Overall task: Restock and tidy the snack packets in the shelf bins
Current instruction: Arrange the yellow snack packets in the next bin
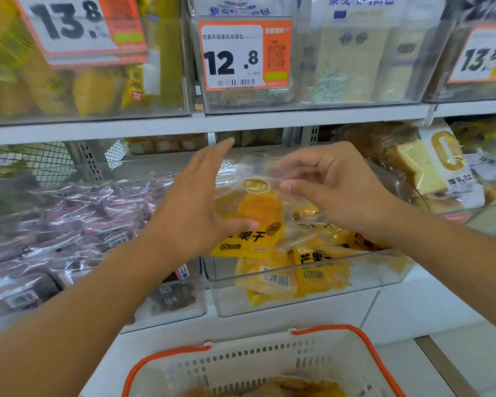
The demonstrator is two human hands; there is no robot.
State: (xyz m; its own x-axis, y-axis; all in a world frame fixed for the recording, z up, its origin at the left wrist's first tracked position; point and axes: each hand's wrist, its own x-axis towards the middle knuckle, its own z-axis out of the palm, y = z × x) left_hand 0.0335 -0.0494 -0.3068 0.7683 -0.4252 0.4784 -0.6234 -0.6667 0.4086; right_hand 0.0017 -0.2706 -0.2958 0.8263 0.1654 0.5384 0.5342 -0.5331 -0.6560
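A yellow dried-mango packet (258,213) stands tilted over the clear middle bin (307,293), which holds several more yellow packets. My right hand (327,187) pinches the packet's clear top edge with curled fingers. My left hand (195,202) has straight fingers, its thumb touching the packet's lower left side. A white basket with orange rim (269,359) sits below, with a few packets at its bottom.
The clear bin on the left (166,308) is full of dark purple snack packets (78,224). Bread loaves (430,164) fill the bin to the right. The upper shelf carries bins with orange price tags (244,55).
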